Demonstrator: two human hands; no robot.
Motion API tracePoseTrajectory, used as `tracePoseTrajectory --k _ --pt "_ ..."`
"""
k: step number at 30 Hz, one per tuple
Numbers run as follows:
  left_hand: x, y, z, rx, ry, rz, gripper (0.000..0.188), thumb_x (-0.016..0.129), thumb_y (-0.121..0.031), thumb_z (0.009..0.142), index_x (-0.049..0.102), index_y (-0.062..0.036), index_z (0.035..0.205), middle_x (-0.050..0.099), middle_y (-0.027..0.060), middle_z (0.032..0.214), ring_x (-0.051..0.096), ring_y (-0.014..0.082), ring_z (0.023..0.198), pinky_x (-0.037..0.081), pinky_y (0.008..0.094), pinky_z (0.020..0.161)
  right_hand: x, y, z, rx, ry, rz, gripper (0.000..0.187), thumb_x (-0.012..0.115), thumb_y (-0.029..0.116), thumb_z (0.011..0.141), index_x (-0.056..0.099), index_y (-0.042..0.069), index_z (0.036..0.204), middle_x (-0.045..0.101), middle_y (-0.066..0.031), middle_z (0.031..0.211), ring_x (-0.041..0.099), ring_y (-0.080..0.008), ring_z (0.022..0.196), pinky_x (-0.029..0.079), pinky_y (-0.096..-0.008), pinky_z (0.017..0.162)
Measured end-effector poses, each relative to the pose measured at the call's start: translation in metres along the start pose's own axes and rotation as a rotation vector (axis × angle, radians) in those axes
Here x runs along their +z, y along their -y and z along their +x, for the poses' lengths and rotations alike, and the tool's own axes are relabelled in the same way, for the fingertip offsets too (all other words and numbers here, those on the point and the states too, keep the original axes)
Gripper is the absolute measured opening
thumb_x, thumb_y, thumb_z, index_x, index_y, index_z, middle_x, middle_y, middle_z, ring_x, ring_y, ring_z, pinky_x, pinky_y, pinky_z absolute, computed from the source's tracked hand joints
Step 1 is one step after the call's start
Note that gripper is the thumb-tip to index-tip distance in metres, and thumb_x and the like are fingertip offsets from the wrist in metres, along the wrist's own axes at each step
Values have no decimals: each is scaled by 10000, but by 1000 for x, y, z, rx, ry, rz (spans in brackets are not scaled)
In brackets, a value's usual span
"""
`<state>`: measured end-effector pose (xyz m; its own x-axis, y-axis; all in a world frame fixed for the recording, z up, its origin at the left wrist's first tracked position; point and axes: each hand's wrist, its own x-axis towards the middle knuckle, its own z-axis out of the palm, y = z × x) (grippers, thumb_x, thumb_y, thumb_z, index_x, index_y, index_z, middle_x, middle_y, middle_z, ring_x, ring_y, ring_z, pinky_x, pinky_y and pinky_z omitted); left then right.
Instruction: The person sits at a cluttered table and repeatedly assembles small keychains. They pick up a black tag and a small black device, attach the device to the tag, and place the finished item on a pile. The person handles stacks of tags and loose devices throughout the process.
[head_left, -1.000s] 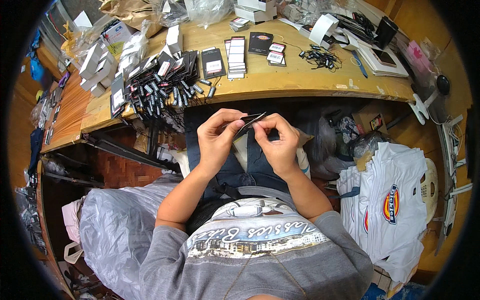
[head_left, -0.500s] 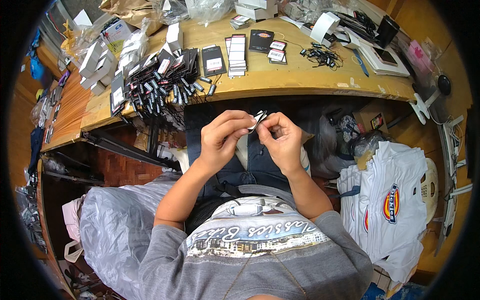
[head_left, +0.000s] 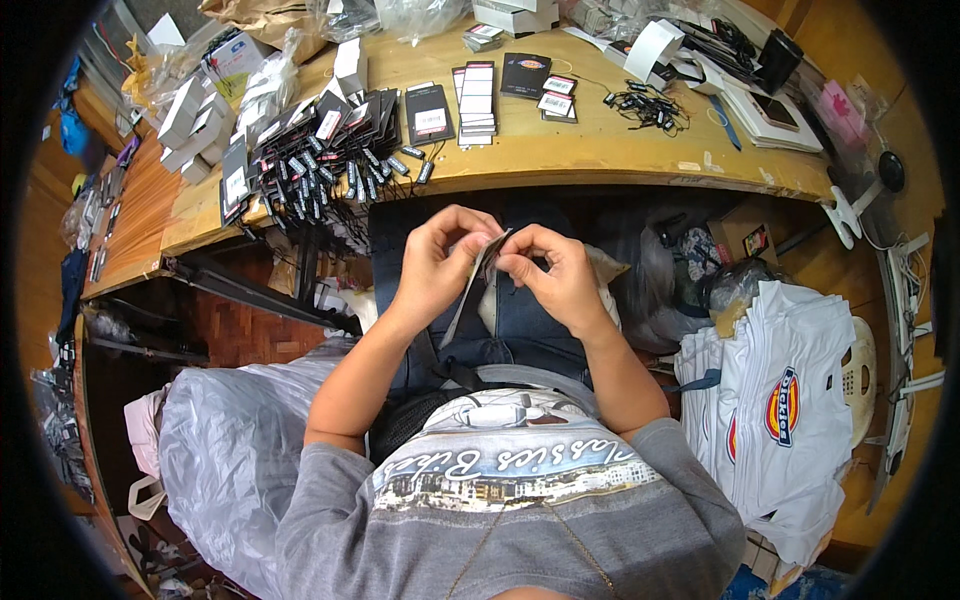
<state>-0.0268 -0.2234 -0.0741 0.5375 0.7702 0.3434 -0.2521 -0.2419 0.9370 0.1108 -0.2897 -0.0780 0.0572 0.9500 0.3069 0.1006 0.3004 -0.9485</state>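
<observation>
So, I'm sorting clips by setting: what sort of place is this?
Probably a small clothing workroom: black tags heaped on a wooden table, and white garments stacked at the right.

This appears to be a small, crowded workroom for clothing goods. The wooden counter (head_left: 600,155) carries a thick heap of black tags (head_left: 330,140) with cords, a tidy column of white-faced cards (head_left: 477,100), a tangle of black cords (head_left: 645,105) and small white boxes (head_left: 195,130). Clear plastic bags (head_left: 420,15) crowd its far edge. Beside the seated person, white printed shirts (head_left: 770,355) are piled up on the right, and a big translucent plastic sack (head_left: 235,440) bulges on the left, near parquet flooring (head_left: 245,330).
</observation>
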Motion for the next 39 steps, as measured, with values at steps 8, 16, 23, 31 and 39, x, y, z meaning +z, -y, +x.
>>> tracePoseTrajectory --k 8,16,23,31,39 --pt "-31 -15 6 -14 -213 -323 92 466 -86 820 463 -9 768 527 79 688 538 163 676 420 226 605 -29 -21 -16 60 -17 116 134 538 31 749 575 -19 868 556 -40 706 500 -91 618 414 -201 597" --pt "-7 -7 -2 -4 -115 -83 119 526 -70 768 564 39 798 531 73 780 522 123 654 394 208 586 -27 -6 -15 139 -9 419 44 518 18 773 517 -16 801 572 -90 709 525 -96 588 430 -197 553" --pt "16 -7 -4 -27 39 34 138 521 35 731 607 15 837 521 58 754 508 105 661 418 202 592 -25 2 -17 70 -103 252 103 533 58 777 525 -19 845 564 -74 697 529 -92 597 430 -181 550" --pt "20 -10 -5 -97 56 53 268 544 49 716 509 9 979 506 7 752 499 53 700 426 183 664 -18 6 -19 -53 -153 203 115 516 47 786 510 -14 883 559 -63 725 534 -89 628 437 -185 564" --pt "18 -13 -3 -86 105 244 217 548 52 694 507 10 903 503 1 724 495 44 681 420 175 644 -17 3 -20 -62 -175 113 93 519 35 781 518 -13 860 559 -56 724 536 -87 628 438 -185 572"
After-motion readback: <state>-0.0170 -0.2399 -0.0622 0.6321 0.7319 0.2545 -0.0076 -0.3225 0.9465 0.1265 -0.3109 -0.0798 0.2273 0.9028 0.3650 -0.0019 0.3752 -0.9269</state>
